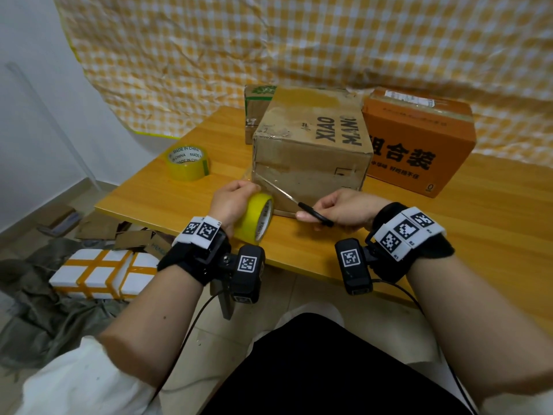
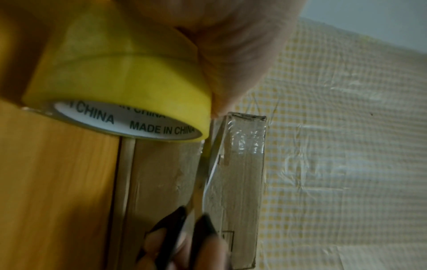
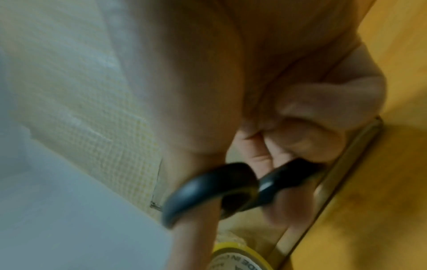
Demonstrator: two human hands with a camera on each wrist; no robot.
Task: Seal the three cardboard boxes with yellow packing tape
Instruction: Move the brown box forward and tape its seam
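A brown cardboard box (image 1: 311,151) marked XIAO MANG stands mid-table, tape shining along its top and near face (image 2: 245,155). My left hand (image 1: 232,199) grips a yellow tape roll (image 1: 257,218) at the box's lower left corner; the roll (image 2: 129,91) fills the left wrist view. My right hand (image 1: 344,209) holds black-handled scissors (image 1: 314,214), thumb and fingers through the loops (image 3: 212,190). The blades (image 2: 208,164) point left across the box face toward the roll, closed or nearly so. An orange box (image 1: 419,139) stands at the right, and a small green-topped box (image 1: 257,112) behind.
A second yellow tape roll (image 1: 188,163) lies on the wooden table (image 1: 478,235) at the left. Below the table's left edge lie a white foam box with yellow tape (image 1: 104,274), cardboard scraps and grey cloth. A yellow checked sheet (image 1: 269,40) covers the wall behind.
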